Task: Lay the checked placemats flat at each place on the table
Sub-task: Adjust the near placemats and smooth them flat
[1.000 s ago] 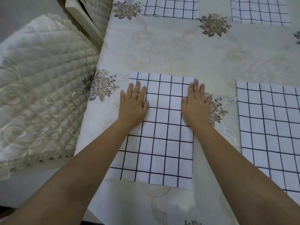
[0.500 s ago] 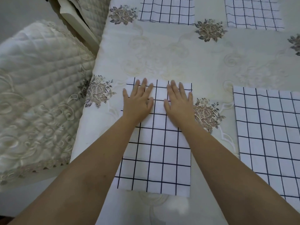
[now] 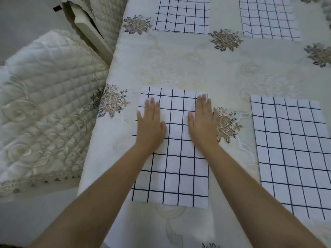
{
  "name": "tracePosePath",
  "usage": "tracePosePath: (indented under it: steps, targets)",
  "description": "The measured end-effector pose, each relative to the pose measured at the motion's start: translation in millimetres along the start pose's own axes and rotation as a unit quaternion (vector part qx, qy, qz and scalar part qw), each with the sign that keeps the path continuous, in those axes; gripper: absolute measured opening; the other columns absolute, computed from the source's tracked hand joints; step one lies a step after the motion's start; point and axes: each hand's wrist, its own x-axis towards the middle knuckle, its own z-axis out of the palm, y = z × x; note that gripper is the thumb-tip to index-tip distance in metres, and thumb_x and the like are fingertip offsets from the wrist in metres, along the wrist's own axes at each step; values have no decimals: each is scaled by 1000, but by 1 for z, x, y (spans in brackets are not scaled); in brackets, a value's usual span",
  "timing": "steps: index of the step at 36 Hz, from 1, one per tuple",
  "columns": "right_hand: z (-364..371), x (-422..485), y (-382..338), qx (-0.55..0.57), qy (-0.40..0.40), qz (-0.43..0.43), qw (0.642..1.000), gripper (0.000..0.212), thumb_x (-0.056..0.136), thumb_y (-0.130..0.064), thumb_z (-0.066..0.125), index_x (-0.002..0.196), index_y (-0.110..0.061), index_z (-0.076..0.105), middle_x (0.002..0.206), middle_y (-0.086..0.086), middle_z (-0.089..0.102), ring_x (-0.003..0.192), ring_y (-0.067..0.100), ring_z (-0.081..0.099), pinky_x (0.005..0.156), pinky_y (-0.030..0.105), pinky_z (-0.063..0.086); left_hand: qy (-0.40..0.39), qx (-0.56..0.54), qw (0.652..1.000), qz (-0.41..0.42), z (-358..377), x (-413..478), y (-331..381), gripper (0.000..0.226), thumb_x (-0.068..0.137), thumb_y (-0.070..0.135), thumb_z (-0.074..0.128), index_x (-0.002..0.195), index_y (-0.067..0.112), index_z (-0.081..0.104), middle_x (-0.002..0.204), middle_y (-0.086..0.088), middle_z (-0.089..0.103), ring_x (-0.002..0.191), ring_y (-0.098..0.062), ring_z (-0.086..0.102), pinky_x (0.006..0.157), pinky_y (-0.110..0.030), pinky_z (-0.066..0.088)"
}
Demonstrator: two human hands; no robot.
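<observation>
A person's bare forearms reach in from the bottom edge over the nearest placemat (image 3: 179, 176), a white cloth checked in dark lines that lies flat at the near-left place on the cream tablecloth (image 3: 179, 68). The left hand (image 3: 150, 126) and right hand (image 3: 203, 126) both rest palm down on the mat's far half with fingers straight and close together. They are set well apart from each other, the left by the mat's left edge and the right over its right edge. Neither hand pinches or grips the cloth.

Just beyond the right hand's little finger, an embroidered rose (image 3: 227, 126) shows on the tablecloth. The right-hand placemat (image 3: 293, 154) lies flat at the neighbouring place, separated from the first by a strip of tablecloth. A quilted chair cushion (image 3: 44, 104) sits off the table's left side.

Across the table, the far-left placemat (image 3: 182, 15) and far-right placemat (image 3: 268, 17) lie at the opposite places, cut off by the top of the view.

The job looks close to finished, but the risk now lies in the smoothing itself. Uneven pressure from the two palms could drag the light mat askew on the smooth tablecloth. It could also ruck the tablecloth beneath and leave a ridge.
</observation>
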Motion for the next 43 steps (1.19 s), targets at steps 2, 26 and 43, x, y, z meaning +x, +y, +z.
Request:
tracePosePath:
  steps: [2, 26, 43]
  targets:
    - [12, -25, -16, 23, -8, -17, 1000, 64, 91, -36, 9, 148, -7, 13, 157, 9, 11, 145, 27, 11, 114, 52, 9, -32, -47, 998, 15, 6, -22, 19, 57, 94, 23, 28, 146, 2, 16, 156, -13, 6, 145, -26, 3, 114, -51, 8]
    - [6, -74, 30, 57, -24, 47, 997, 60, 96, -36, 21, 148, -8, 13, 157, 7, 11, 146, 23, 3, 115, 47, -3, 17, 16, 1000, -12, -2, -91, -28, 55, 86, 26, 29, 132, 0, 48, 139, -17, 47, 128, -40, 43, 92, -67, 35]
    - [26, -159, 27, -61, -38, -40, 997, 56, 89, -35, 32, 139, -15, 42, 148, 3, 39, 136, 29, 37, 100, 58, 35, -31, 33, 999, 11, 21, -144, -6, 53, 86, 31, 32, 133, 15, 50, 141, -8, 47, 128, -31, 46, 87, -67, 38]
